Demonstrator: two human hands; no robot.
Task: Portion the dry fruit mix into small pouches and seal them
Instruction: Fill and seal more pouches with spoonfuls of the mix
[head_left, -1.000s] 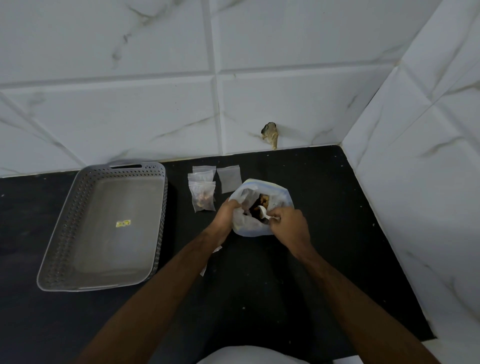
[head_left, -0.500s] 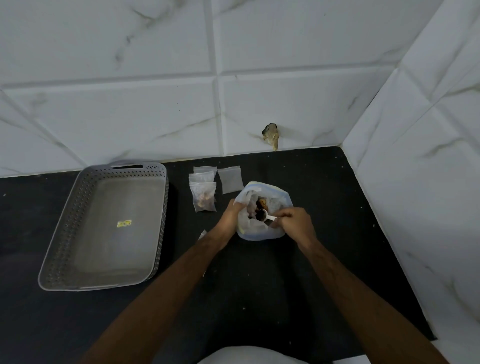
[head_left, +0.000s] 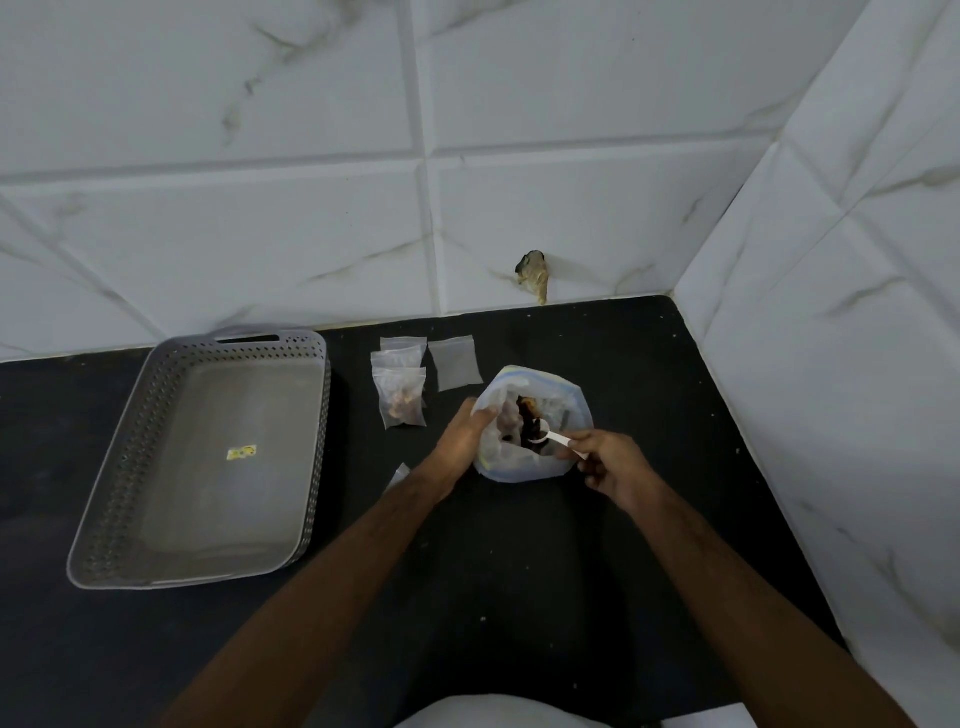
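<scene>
A large clear bag of dry fruit mix (head_left: 535, 465) stands with its mouth wide on the black counter. My left hand (head_left: 462, 436) grips its left rim. My right hand (head_left: 605, 465) pinches the handle of a small white spoon (head_left: 553, 435), whose bowl carries dark fruit over the bag's mouth. Left of the bag lies a small pouch with fruit in it (head_left: 402, 402), overlapping two other small pouches behind it (head_left: 397, 353). One flat pouch with nothing in it (head_left: 456, 362) lies beside them. A pouch corner (head_left: 399, 475) shows under my left forearm.
A grey perforated plastic tray (head_left: 119, 478) sits at the left, with only a yellow sticker on its floor. White tiled walls close the counter at the back and right, with a chipped spot (head_left: 535, 275) in the back wall. The counter's front edge lies near my body.
My right hand has drawn back to the right, lifting the spoon out of the mix with fruit on it. My left hand keeps its hold on the bag's rim.
</scene>
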